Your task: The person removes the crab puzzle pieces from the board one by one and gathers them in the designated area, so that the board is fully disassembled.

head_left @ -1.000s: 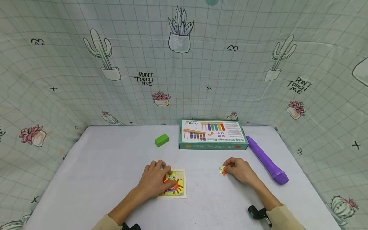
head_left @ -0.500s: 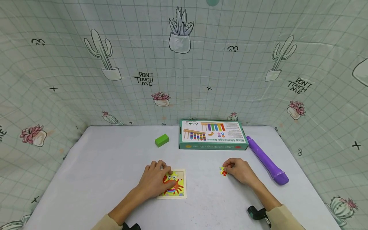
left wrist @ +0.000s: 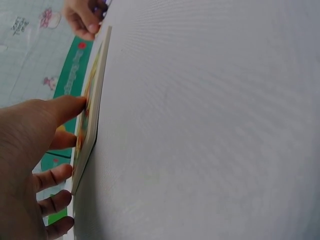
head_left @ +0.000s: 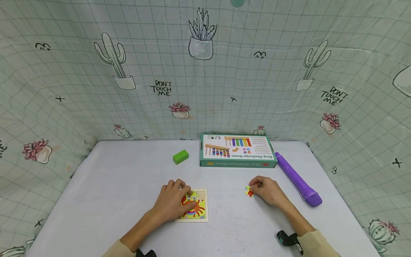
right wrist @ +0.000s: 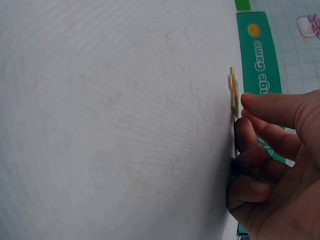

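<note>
A square puzzle board (head_left: 201, 214) with a crab picture and a pale frame lies on the table left of centre. My left hand (head_left: 170, 203) rests over its left part, thumb and index finger touching the picture, the other fingers near the far left edge. In the left wrist view, the board's edge (left wrist: 95, 120) shows side-on below the fingertips. To the right, my right hand (head_left: 268, 191) pinches a small yellow and red puzzle piece (head_left: 248, 191) at its right side. Low at the tabletop, the piece (right wrist: 233, 92) appears edge-on by the thumb in the right wrist view.
A green "Ring Challenge Game" box (head_left: 238, 151) lies at the back of the white table (head_left: 128, 171). Left of it is a green block (head_left: 181, 156). A purple microphone-shaped object (head_left: 298, 180) lies slanted right of the right hand. A patterned curtain (head_left: 144, 53) hangs behind.
</note>
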Motion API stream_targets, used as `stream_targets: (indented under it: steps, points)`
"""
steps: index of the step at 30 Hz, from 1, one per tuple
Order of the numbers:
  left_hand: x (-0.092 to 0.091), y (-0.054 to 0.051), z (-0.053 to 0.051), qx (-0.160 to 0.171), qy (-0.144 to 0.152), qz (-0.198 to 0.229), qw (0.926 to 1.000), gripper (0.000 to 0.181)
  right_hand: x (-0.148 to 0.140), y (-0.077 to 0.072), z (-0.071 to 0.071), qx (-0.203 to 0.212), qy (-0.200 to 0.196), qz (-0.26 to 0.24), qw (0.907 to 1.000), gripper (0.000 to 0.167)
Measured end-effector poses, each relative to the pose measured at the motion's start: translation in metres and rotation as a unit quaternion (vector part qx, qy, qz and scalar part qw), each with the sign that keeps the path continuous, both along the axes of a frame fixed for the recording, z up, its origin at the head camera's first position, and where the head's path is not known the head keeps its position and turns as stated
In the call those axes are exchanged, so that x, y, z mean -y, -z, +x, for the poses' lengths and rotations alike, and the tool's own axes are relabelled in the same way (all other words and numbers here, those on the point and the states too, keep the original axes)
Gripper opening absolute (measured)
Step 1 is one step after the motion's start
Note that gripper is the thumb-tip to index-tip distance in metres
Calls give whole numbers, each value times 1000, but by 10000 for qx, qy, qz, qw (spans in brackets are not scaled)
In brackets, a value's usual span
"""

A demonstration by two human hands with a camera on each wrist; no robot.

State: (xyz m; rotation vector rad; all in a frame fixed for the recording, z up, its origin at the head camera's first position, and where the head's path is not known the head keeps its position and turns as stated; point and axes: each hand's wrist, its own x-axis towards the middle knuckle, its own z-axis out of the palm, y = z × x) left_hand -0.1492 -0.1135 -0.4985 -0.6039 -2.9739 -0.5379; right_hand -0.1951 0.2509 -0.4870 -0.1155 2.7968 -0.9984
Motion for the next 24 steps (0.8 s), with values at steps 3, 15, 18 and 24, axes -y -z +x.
stream_targets:
  steps: [3,15,18,24]
  points:
    - [2,0,0,63,81,75,9999,36,2,-2,1,-48,-38,-51,10000,11]
    - [13,-4,-1,136,399,195,9989,36,54,-13,3,-162,-559,-589,9966,11]
    - [13,-6,0,122,441,247,9986,35,74,-13,5,-117,-719,-602,9955,8]
    - [12,-8,0,235,270,143,9993,41,107,-7,12,-103,-1369,-651,9884,8]
